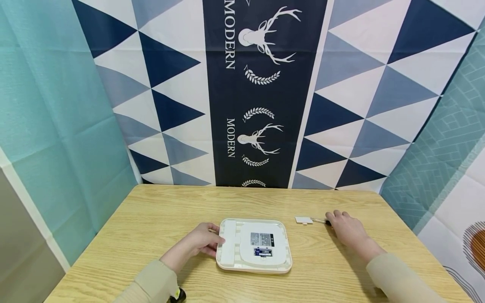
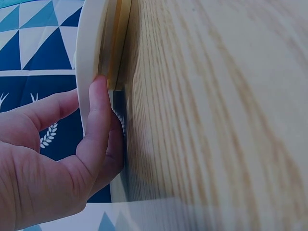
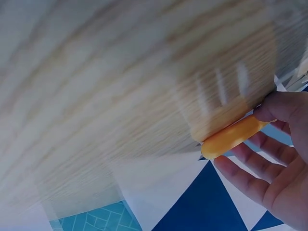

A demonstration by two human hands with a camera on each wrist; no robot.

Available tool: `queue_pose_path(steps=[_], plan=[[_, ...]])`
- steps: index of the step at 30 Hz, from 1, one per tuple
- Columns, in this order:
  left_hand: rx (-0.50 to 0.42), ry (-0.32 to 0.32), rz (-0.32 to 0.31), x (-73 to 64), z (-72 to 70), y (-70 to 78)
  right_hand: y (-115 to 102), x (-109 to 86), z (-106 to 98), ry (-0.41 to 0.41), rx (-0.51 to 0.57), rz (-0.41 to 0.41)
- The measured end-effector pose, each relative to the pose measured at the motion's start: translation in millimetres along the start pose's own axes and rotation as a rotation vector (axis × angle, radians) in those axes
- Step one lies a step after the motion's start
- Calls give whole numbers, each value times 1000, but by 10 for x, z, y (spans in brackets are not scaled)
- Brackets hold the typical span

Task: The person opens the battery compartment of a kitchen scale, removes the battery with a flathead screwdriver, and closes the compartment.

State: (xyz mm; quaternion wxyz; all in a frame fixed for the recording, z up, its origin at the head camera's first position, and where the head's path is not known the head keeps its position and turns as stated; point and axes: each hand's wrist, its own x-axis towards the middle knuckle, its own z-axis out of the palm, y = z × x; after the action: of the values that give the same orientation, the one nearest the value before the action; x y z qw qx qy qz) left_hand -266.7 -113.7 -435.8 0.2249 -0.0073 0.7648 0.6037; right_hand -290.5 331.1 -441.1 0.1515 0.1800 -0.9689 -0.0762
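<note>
**White device (image 1: pixel 246 248) on the desk (image 1: pixel 189 202), battery slot (image 1: pixel 263 252) open**

So the white device sits lower middle of the head view, label (image 1: pixel 261 239) facing up. The left grip (image 1: pixel 203 240) is clamped on its left edge, thumb and fingers either side of the rim. Over at lower right, the right grip (image 1: pixel 347 229) pinches a screwdriver (image 1: pixel 320 221) by its orange handle (image 3: pixel 233 137). Tip's right by a little white cover (image 1: pixel 303 220), can't tell if touching.

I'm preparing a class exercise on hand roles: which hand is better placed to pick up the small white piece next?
Probably the right hand: it is nearer the small white piece, though it would likely release the orange-handled screwdriver first. The left hand grips the white device.
</note>
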Motion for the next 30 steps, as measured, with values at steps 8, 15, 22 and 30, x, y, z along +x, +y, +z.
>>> queue_pose_path(steps=[8,15,22,30], plan=[[-2,-2,-1,-7,13,9,42,13,41,15,-10,-45],[-13,2,-6,-1,12,1,82,12,94,48,-17,-74],[-15,1,-1,5,12,-20,55,-12,50,29,-4,-58],[-7,2,1,-1,14,-10,42,-7,-5,45,-25,-30]])
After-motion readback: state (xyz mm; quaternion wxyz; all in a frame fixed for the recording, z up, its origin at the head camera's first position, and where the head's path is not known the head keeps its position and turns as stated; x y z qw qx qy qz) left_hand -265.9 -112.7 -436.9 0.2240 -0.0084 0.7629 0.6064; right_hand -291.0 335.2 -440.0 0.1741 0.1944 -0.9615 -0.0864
